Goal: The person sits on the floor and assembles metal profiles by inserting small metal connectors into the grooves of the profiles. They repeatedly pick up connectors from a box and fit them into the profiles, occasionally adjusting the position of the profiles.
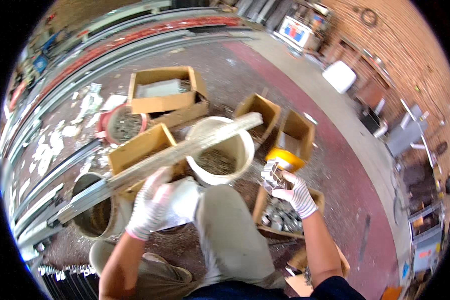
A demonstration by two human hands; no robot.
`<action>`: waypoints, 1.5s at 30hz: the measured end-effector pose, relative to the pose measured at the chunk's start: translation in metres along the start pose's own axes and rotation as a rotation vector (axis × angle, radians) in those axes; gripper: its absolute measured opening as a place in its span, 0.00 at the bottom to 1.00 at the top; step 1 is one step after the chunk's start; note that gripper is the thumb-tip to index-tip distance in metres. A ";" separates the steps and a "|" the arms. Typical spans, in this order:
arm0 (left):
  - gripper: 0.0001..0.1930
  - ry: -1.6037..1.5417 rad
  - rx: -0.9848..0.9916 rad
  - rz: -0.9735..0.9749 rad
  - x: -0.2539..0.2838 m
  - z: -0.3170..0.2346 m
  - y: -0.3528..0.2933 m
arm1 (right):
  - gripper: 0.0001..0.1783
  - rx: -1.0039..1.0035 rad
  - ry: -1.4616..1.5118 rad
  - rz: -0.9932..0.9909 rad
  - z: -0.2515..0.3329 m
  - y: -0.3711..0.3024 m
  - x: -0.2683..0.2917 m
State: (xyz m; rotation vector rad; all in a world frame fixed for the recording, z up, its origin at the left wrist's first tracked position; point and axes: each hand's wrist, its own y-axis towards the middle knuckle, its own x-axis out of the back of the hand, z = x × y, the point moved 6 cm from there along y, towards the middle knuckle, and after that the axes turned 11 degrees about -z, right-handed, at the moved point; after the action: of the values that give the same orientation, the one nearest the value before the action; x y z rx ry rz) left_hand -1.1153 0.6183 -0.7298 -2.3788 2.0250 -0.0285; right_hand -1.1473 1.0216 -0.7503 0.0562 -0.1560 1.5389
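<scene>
My right hand (297, 196), in a white striped glove, grips a bundle of short, shiny metal profile pieces (271, 175). It holds them above a cardboard box (320, 198) with many similar silvery pieces (280, 215) inside. My left hand (150, 207), in a matching glove, is slightly blurred, with its fingers stretched out and nothing visible in them. It is beside a long, worn wooden plank (185, 149) and a pale, flat sheet (184, 202). The plank slants across a white bucket (246, 150) partly filled with small dark pieces.
Cardboard boxes (162, 104) stand beyond the plank, with a red bucket (144, 122) beside them. Another bucket (116, 215) is at the left under the plank's near end. A yellow object (286, 159) lies by the right-hand boxes. Long metal profiles (85, 82) line the left.
</scene>
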 end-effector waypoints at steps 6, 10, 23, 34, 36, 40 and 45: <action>0.49 -0.555 0.079 0.160 -0.006 0.000 0.012 | 0.25 0.403 -0.164 0.412 0.111 0.030 -0.215; 0.20 -0.802 0.159 -0.258 0.057 0.000 0.033 | 0.32 0.531 -0.330 0.495 0.129 0.034 -0.328; 0.19 -0.824 0.292 -0.572 0.210 0.036 0.052 | 0.26 -0.059 0.293 0.551 0.061 0.078 -0.461; 0.20 -0.285 0.114 -0.522 0.189 0.045 0.054 | 0.27 0.201 0.275 0.356 0.042 0.074 -0.481; 0.23 -0.271 0.106 -0.527 0.190 0.052 0.052 | 0.29 0.116 0.288 0.389 0.046 0.065 -0.482; 0.22 0.121 0.047 -0.507 0.183 0.056 0.048 | 0.43 0.058 0.220 0.376 0.044 0.058 -0.481; 0.25 0.097 -0.027 -0.391 0.160 0.048 0.048 | 0.34 0.239 0.021 0.254 0.029 0.077 -0.472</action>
State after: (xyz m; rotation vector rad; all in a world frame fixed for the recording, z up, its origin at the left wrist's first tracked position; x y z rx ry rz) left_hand -1.1363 0.4527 -0.7790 -2.7996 1.5670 -0.1246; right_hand -1.2371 0.5530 -0.7905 0.2160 0.0405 1.8053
